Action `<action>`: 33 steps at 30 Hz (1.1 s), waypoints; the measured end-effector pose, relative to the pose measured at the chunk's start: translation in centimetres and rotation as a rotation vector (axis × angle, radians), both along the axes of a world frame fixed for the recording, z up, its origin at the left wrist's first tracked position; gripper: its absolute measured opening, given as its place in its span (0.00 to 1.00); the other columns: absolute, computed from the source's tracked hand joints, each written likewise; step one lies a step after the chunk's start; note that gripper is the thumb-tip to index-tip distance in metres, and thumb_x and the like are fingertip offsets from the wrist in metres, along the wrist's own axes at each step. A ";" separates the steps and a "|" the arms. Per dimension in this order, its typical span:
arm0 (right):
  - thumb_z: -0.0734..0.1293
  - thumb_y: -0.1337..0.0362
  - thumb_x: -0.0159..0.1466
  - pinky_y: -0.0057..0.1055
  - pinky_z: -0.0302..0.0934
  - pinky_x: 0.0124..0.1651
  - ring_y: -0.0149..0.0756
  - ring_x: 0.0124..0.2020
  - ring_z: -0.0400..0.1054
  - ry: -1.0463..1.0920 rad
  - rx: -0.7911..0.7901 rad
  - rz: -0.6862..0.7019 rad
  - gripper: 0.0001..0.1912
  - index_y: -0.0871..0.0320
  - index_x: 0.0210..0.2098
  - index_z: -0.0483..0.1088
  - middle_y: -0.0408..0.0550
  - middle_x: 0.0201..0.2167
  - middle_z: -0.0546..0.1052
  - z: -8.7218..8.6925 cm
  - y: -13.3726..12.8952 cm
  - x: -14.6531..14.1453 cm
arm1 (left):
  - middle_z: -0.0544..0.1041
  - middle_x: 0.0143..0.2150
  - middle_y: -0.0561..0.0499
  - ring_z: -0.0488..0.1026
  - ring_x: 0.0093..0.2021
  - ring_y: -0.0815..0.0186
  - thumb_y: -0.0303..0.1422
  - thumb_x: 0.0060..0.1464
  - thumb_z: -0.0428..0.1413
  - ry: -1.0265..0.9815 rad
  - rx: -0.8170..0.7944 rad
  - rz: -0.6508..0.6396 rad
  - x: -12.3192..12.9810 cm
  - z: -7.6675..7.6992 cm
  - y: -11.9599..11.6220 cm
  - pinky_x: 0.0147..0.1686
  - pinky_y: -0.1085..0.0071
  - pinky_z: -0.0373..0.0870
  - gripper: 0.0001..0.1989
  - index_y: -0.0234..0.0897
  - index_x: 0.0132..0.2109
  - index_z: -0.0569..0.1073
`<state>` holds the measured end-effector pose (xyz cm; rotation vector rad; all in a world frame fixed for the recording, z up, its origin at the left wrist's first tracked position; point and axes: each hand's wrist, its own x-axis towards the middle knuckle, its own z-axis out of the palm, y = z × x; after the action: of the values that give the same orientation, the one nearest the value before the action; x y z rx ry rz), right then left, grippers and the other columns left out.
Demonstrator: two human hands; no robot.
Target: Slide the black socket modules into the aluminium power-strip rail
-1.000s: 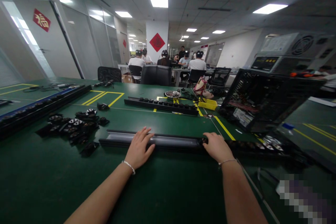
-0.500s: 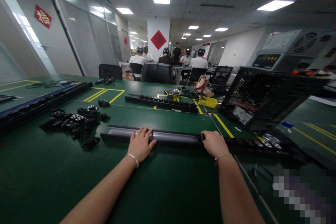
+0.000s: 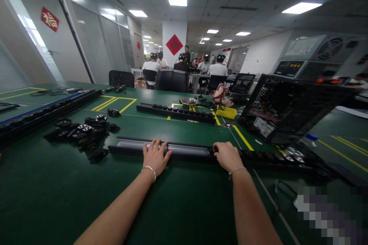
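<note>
A long black channel rail with a shiny grey inner face lies crosswise before me on the green table. Across its left half rests my left hand, fingers spread, palm toward the channel. My right hand is closed in a pinch over the rail, with a small black part at its fingertips, mostly hidden by the fingers. To the right of this hand a row of dark parts continues along the rail's line. A pile of small black parts, some with white-patterned tops, lies left of the rail.
Another black rail filled with parts lies behind, near a metal bowl and a yellow tray. A long rail runs along the left. At right stands an open computer case. People sit at a far table.
My right hand has slid a little left along the rail with the small black part. The rail has shifted slightly left; my left hand stays spread on it.
</note>
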<state>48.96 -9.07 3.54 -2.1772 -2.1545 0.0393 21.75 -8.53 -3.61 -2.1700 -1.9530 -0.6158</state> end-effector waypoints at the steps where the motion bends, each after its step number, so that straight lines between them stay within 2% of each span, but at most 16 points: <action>1: 0.62 0.65 0.57 0.38 0.52 0.46 0.44 0.47 0.61 -0.002 0.002 0.002 0.14 0.54 0.43 0.69 0.50 0.42 0.73 0.0 0.0 -0.1 | 0.63 0.60 0.45 0.54 0.61 0.53 0.46 0.57 0.41 -0.002 0.001 -0.003 0.0 0.0 0.0 0.58 0.46 0.40 0.24 0.45 0.56 0.65; 6: 0.61 0.67 0.58 0.39 0.51 0.49 0.41 0.45 0.64 0.018 -0.047 -0.013 0.14 0.56 0.44 0.67 0.51 0.41 0.73 -0.4 0.2 -0.4 | 0.63 0.60 0.45 0.54 0.61 0.55 0.45 0.57 0.40 -0.007 -0.005 -0.018 -0.1 0.0 0.0 0.58 0.46 0.39 0.24 0.45 0.56 0.64; 11: 0.58 0.70 0.58 0.46 0.41 0.57 0.38 0.46 0.64 0.088 -0.061 -0.027 0.15 0.56 0.44 0.65 0.50 0.44 0.72 -0.8 0.3 -0.3 | 0.63 0.60 0.45 0.54 0.62 0.56 0.45 0.58 0.39 -0.010 -0.014 -0.031 -0.2 -0.1 0.0 0.59 0.46 0.39 0.23 0.44 0.56 0.64; 15: 0.58 0.70 0.58 0.48 0.41 0.58 0.40 0.48 0.64 0.120 -0.076 -0.028 0.14 0.57 0.44 0.65 0.52 0.47 0.71 -0.8 0.4 -0.3 | 0.62 0.61 0.46 0.54 0.62 0.56 0.44 0.57 0.40 -0.014 -0.018 -0.033 -0.4 -0.3 0.2 0.59 0.47 0.38 0.23 0.45 0.56 0.64; 24: 0.58 0.71 0.58 0.47 0.36 0.61 0.39 0.51 0.62 0.193 -0.070 0.021 0.16 0.58 0.46 0.64 0.52 0.48 0.70 -1.0 0.5 -1.0 | 0.63 0.60 0.46 0.55 0.61 0.57 0.44 0.58 0.40 -0.018 -0.001 -0.041 -0.4 -0.3 0.2 0.59 0.47 0.39 0.23 0.45 0.56 0.65; 33: 0.58 0.71 0.59 0.42 0.40 0.60 0.38 0.50 0.62 0.211 -0.039 0.086 0.16 0.58 0.47 0.64 0.52 0.48 0.70 -1.3 0.5 -2.5 | 0.64 0.60 0.46 0.55 0.61 0.56 0.43 0.57 0.42 -0.032 0.001 -0.043 -0.4 -0.3 0.3 0.59 0.47 0.39 0.22 0.45 0.56 0.65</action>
<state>46.46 -8.54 2.21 -1.9966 -2.1425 0.3035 21.36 -8.24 -3.96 -2.2202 -1.9259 -0.6618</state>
